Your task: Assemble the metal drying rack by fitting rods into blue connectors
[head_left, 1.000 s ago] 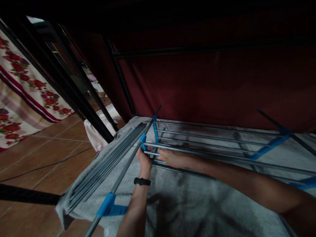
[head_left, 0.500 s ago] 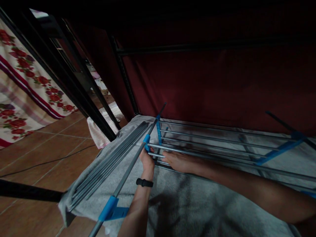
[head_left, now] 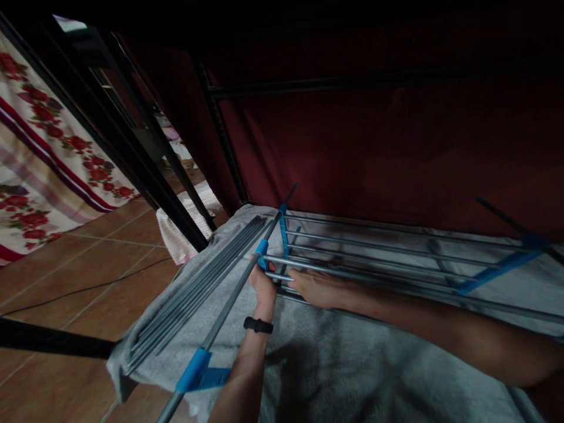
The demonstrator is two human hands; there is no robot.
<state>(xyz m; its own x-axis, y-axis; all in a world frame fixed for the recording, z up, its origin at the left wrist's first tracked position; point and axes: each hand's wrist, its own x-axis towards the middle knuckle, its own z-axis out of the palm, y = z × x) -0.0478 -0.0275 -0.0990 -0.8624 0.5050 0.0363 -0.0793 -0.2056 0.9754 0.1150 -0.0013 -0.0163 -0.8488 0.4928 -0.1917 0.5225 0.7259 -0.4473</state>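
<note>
A rack of grey metal tubes (head_left: 374, 274) joined by blue plastic connectors lies across a grey blanket. My left hand (head_left: 263, 283), with a black band on its wrist, is closed round the middle blue connector (head_left: 262, 248), where a crosswise tube meets the long slanting tube (head_left: 229, 302). Just right of it, my right hand (head_left: 311, 286) grips a crosswise tube close to that connector; its fingertips are partly hidden. Another blue connector (head_left: 194, 371) sits lower on the slanting tube, beside my left forearm. A blue bracket (head_left: 500, 271) holds the tubes' far right ends.
Several loose grey tubes (head_left: 198, 285) lie side by side on the grey blanket (head_left: 352, 358), left of the rack. Black metal frame posts (head_left: 127, 158) rise at the left. A dark red cloth (head_left: 374, 158) hangs behind. A black cable (head_left: 88, 288) crosses the tiled floor.
Both hands stay at the same connector and tube, with only a very slight shift of the fingers. The rack and loose tubes keep their places.
</note>
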